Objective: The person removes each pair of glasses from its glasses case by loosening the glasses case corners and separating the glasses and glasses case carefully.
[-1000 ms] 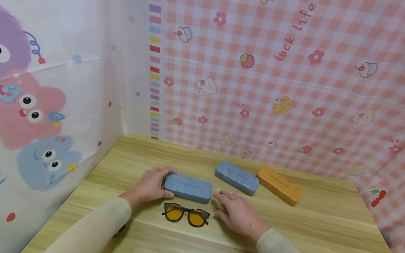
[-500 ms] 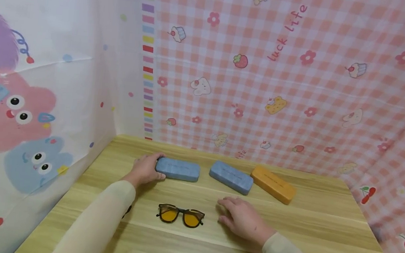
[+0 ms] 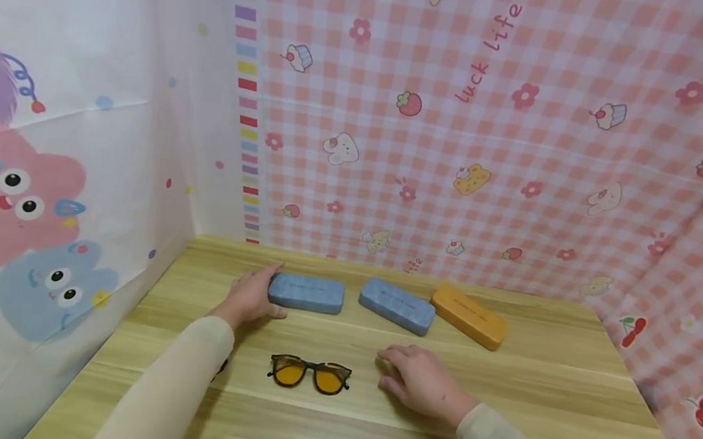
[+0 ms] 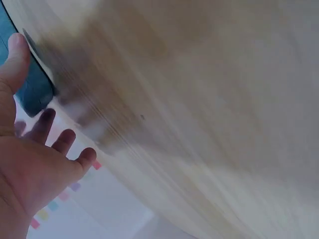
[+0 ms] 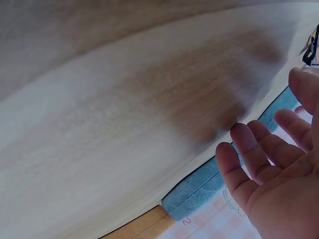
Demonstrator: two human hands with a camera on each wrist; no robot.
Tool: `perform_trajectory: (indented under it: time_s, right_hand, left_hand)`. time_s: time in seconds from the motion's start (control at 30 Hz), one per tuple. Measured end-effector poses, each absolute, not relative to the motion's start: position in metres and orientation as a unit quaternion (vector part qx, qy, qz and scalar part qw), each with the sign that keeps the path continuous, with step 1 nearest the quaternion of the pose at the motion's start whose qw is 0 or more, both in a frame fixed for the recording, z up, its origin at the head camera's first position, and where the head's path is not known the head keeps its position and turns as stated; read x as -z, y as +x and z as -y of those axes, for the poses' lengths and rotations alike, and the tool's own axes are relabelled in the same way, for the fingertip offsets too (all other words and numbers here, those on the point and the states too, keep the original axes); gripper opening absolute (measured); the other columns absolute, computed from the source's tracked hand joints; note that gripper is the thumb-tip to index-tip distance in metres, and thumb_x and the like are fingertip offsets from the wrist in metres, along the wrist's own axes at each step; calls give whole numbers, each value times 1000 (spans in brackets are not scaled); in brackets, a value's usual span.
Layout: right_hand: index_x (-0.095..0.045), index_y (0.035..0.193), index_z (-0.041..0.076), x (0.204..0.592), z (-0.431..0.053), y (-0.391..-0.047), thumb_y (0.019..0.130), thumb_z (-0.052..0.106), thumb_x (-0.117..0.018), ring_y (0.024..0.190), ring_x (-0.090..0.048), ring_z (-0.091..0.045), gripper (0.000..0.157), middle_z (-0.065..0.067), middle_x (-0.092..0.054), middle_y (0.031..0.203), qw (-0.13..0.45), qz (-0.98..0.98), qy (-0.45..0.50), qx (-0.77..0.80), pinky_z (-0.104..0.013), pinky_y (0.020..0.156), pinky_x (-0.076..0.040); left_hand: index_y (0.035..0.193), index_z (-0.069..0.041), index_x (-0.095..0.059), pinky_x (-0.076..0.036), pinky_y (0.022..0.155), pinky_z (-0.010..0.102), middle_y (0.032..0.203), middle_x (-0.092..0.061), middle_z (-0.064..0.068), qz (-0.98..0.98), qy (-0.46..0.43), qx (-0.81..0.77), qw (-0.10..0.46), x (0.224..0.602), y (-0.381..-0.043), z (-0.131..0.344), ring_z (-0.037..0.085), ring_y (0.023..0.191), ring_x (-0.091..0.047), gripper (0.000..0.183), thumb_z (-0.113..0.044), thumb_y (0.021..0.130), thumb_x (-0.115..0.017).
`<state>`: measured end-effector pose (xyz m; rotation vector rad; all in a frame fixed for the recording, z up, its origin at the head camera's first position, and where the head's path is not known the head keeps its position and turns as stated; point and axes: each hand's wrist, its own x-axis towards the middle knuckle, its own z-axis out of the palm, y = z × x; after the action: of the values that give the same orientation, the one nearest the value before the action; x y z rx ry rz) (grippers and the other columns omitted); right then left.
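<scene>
My left hand [image 3: 253, 296] is at the left end of a blue glasses case [image 3: 307, 294], thumb on the near side and fingers toward the far side. In the left wrist view its fingers are spread loosely, and the thumb overlaps the case [image 4: 37, 87]. My right hand [image 3: 422, 381] lies low over the table with relaxed fingers and nothing in them. Between the forearms lie black-framed glasses [image 3: 309, 374] with orange lenses, nearer than the case. A second blue glasses case [image 3: 397, 306] and an orange glasses case [image 3: 468, 316] lie beyond my right hand, both slanted.
All three cases lie in a row toward the back of the wood-grain table [image 3: 283, 423]. A pink checked cloth [image 3: 433, 143] hangs behind it, and a white cartoon-printed sheet [image 3: 125, 158] hangs at the left.
The left blue case has moved back, away from the glasses, with my left hand. Lately my left thumb has eased off its near side. My right hand has drawn slightly back toward me.
</scene>
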<state>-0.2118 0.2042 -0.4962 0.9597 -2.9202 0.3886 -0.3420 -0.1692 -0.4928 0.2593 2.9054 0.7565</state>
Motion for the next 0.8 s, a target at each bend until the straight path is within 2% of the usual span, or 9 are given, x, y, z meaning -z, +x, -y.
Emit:
perform_trajectory:
  time_s: [0.1, 0.17, 0.33, 0.5, 0.63, 0.8]
  right_hand:
    - [-69, 138, 7, 496, -204, -213, 101, 28, -76, 126, -70, -33, 43, -14, -74, 135, 20, 942, 309, -130, -53, 108, -56]
    - [-69, 137, 6, 496, -206, -213, 100, 26, -77, 125, -71, -34, 43, -14, -74, 134, 24, 941, 308, -138, -53, 107, -56]
    - [-68, 136, 3, 489, -215, -219, 99, 22, -78, 120, -72, -35, 43, -16, -75, 132, 48, 944, 288, -154, -53, 105, -58]
    - [-66, 141, 2, 473, -229, -238, 100, 25, -76, 117, -73, -37, 48, -19, -74, 133, 64, 962, 224, -142, -55, 100, -59]
    - [-60, 150, 4, 459, -241, -266, 102, 34, -74, 107, -74, -33, 58, -19, -75, 128, 28, 977, 154, -145, -55, 93, -61]
    - [-51, 158, 5, 453, -252, -297, 104, 41, -70, 125, -69, -41, 67, -24, -69, 140, -35, 978, 94, -181, -59, 102, -57]
  left_hand:
    - [172, -12, -21, -24, 127, 71, 169, -41, 23, -961, 94, -256, 45, 493, -334, 171, 54, 154, -36, 118, -41, 83, -94]
    - [172, -9, -20, -26, 127, 70, 168, -41, 25, -960, 102, -261, 25, 493, -327, 172, 55, 153, -37, 120, -42, 83, -94]
    - [170, -4, -22, -25, 128, 70, 167, -40, 28, -961, 124, -244, -31, 493, -306, 175, 55, 152, -37, 114, -42, 87, -90]
    - [169, -6, -27, -25, 127, 71, 164, -45, 26, -965, 150, -203, -73, 490, -287, 183, 52, 151, -40, 107, -37, 88, -89]
    - [162, -4, -41, -30, 124, 71, 158, -53, 25, -963, 167, -191, -91, 486, -276, 189, 52, 147, -45, 91, -33, 90, -88]
    - [152, -4, -55, -37, 122, 68, 157, -57, 20, -964, 185, -176, -78, 483, -261, 180, 48, 147, -48, 72, -33, 94, -84]
